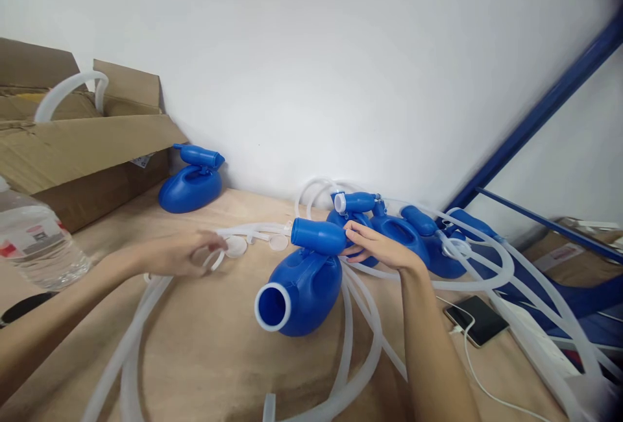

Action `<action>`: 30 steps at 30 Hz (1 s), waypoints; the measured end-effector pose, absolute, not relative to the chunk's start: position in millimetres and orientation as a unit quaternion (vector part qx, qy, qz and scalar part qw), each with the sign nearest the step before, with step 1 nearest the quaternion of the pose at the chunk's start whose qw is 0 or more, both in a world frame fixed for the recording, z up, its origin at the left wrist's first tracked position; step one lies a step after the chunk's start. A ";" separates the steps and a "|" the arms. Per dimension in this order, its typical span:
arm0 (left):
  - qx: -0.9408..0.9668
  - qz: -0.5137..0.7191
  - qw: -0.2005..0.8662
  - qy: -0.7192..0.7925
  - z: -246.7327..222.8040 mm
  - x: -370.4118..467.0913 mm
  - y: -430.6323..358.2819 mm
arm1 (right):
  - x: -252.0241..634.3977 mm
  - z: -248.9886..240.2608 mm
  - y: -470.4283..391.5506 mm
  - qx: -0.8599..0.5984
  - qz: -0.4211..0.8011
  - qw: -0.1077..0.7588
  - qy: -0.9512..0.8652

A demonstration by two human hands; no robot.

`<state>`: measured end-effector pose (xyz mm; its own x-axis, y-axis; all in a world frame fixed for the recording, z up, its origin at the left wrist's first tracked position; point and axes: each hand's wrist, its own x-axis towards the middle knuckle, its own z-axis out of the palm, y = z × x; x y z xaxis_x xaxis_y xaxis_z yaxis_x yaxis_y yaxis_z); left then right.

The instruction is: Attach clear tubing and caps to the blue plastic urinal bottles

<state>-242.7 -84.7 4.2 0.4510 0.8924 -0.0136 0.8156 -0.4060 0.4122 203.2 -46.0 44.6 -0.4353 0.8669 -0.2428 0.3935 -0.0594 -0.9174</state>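
Your right hand [374, 243] touches the end of the blue cylinder [316, 235] atop the blue bottle [316, 285], mid-table [219, 350], white-rimmed mouth facing you; whether it clamps, I cannot tell. Your left hand [187, 253] blurs beside a white ring [219, 260], grip unclear. The open cardboard box [97, 146] holds a pale tube [61, 92], the clear jug [36, 234] colourless liquid [53, 269].

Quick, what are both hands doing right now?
Left hand: blurred, beside a clear cap; can't tell if it's holding anything.
Right hand: fingers against the blue tube's end; grip can't be told.
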 end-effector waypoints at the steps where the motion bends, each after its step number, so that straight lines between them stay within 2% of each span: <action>1: 0.828 0.136 0.200 0.506 15.9 -238.3 -80.7 | 200.2 37.8 -41.2 -0.481 0.551 0.241 -0.638; 4: 0.790 0.274 0.236 0.496 47.5 -215.9 -71.6 | 190.1 21.4 -29.1 -0.471 0.558 0.296 -0.616; 6: 0.774 0.318 0.247 0.488 59.9 -194.5 -68.0 | 184.5 14.2 -23.9 -0.467 0.562 0.316 -0.606; 10: 0.801 0.310 0.246 0.449 56.7 -153.0 -60.2 | 177.8 6.9 -19.4 -0.458 0.574 0.331 -0.592; 14: 0.805 0.362 0.233 0.409 35.7 -133.5 -46.6 | 173.5 5.0 -18.8 -0.433 0.591 0.335 -0.592; 21: 0.772 0.360 0.342 0.397 24.0 -135.8 -36.4 | 170.7 6.1 -20.1 -0.409 0.600 0.334 -0.601; 30: 0.761 0.365 0.375 0.384 21.7 -140.3 -39.1 | 161.7 4.0 -18.2 -0.380 0.584 0.367 -0.616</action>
<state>-140.3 -39.1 21.7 0.4385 0.8575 0.2689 0.3100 -0.4252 0.8504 161.7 -18.2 4.0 -0.4406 0.8977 0.0084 0.0392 0.0286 -0.9988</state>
